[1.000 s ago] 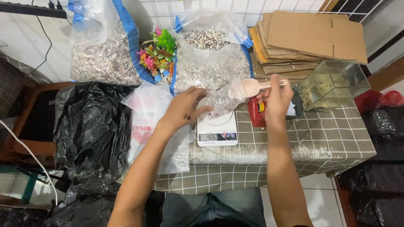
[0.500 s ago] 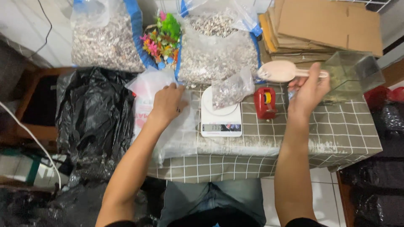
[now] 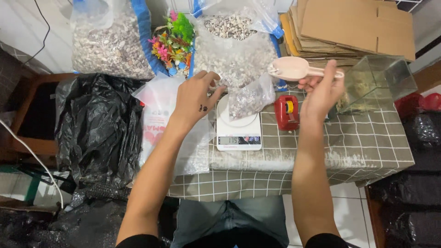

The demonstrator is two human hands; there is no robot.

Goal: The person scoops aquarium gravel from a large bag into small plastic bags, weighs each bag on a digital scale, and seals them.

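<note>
While pebbles weigh:
Left hand (image 3: 195, 98): fingers pinch the clear bag (image 3: 250, 97) on the scale (image 3: 239, 131).
Right hand (image 3: 321, 92): closed around the pink scoop (image 3: 294, 69) (raised).

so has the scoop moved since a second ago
Yes. The pink scoop in the right hand was over the small bag on the scale; now it is off to the right, above the red tape dispenser.

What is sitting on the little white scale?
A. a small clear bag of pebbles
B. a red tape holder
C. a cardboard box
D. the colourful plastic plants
A: a small clear bag of pebbles rests on the white scale, while the left hand holds its edge.
</note>
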